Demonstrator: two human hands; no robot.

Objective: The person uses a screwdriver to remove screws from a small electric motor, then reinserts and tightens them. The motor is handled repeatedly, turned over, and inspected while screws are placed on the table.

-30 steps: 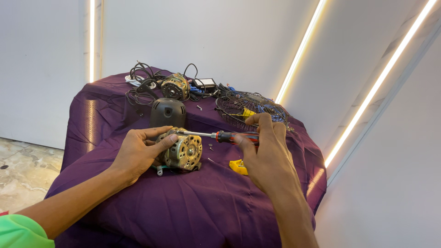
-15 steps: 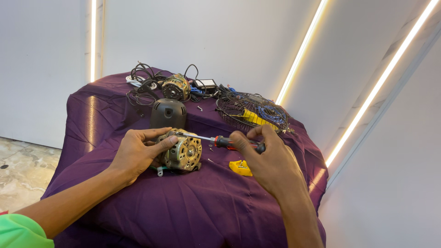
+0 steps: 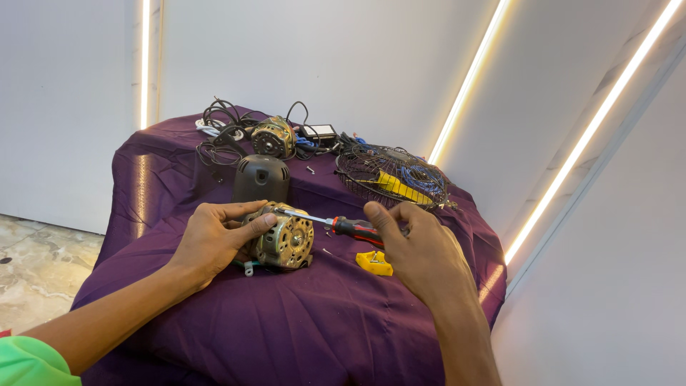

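On a table draped in purple cloth [image 3: 286, 329], the left hand [image 3: 211, 239] is wrapped around a brass-coloured round metal motor [image 3: 286, 241], steadying it near the middle of the cloth. The right hand [image 3: 421, 246] is closed on the red-and-black handle of a screwdriver [image 3: 336, 225], whose steel tip rests at the motor's top edge. A small yellow plastic piece [image 3: 374, 263] lies just beside the right hand. Behind stand a dark domed plastic cover [image 3: 261, 179], a black wire fan guard [image 3: 391, 175], a second motor [image 3: 273, 138] and tangled black cables [image 3: 221, 132].
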